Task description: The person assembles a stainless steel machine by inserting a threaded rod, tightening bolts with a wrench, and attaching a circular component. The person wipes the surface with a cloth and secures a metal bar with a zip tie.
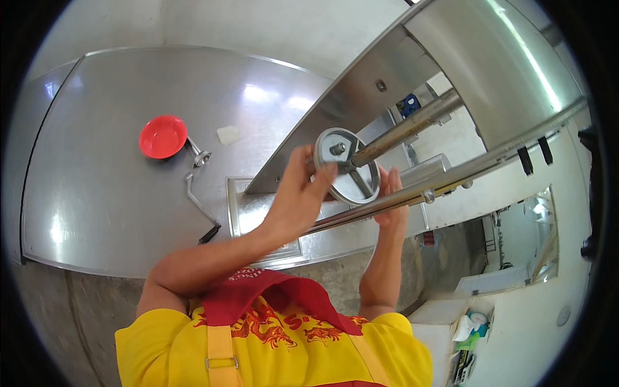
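Both my hands are on a round metal disc (352, 183) with a raised rim, inner ribs and a bolt-like stud. It sits at the end of a worn metal rod (412, 126) inside a tall steel frame (361, 84). My left hand (303, 190) grips the disc's left rim, thumb over the front and the other fingers partly hidden behind. On the opposite side, my right hand (392, 197) holds the rim, partly behind a metal rail (387, 205); some of its fingers are hidden.
A steel table (116, 213) spreads to the left. On it lie a red bowl (162, 137), a small metal grinder part (198, 155), a crank handle (202, 206) with a dark grip and a whitish flat piece (228, 135). A shallow steel tray (233, 213) adjoins the frame.
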A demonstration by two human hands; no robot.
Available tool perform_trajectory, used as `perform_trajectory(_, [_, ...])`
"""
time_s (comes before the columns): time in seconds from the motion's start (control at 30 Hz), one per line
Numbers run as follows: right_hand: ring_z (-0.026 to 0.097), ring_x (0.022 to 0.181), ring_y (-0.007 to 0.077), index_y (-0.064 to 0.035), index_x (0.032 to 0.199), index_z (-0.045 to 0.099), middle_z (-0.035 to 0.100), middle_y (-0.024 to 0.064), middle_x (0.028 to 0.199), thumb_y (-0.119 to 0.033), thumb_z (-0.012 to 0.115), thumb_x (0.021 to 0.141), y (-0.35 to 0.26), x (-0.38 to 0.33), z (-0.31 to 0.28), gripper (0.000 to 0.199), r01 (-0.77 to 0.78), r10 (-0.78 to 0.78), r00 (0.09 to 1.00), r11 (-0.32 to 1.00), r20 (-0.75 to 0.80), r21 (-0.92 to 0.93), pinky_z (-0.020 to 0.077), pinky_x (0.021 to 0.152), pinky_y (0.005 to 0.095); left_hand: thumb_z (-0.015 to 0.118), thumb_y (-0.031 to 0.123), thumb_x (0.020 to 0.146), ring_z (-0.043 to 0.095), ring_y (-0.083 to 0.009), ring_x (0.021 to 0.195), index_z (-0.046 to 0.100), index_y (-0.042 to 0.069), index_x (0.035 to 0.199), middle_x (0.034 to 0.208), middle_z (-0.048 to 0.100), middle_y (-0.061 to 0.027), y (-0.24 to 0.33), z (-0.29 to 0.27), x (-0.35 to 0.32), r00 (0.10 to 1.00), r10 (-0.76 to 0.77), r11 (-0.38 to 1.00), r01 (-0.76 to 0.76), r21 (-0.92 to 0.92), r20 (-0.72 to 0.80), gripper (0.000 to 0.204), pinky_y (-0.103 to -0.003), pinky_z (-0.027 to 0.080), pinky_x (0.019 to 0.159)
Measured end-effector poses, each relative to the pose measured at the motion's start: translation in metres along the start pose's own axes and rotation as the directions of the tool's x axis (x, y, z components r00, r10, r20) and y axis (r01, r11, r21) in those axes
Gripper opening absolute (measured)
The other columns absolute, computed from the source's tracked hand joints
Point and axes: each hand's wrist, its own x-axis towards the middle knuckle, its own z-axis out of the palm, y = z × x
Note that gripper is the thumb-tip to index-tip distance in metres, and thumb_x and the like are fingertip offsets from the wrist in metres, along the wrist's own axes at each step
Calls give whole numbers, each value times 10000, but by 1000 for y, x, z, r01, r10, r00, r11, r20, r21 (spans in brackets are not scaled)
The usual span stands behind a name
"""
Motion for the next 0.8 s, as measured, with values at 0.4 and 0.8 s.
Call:
perform_trajectory(0.4, [650,1052,183,4,1250,673,688,99,1213,-149,627,983,-16,38,36,311,278,-181,954,830,237,-483,488,998,332,573,431,1038,667,-174,842,593,-37,1191,939,655,-110,19,-20,71,937,-330,943,331,7,116,492,-318,547,738])
perform_trajectory(0.8, [643,1120,234,43,1206,678,700,155,1204,-200,620,985,7,4,4,334,141,-149,988,980,-49,-138,499,1036,361,489,403,1086,637,-191,1063,442,-1,1345,1211,644,-176,-18,-26,-22,968,-110,994,108,22,224,482,-385,526,965])
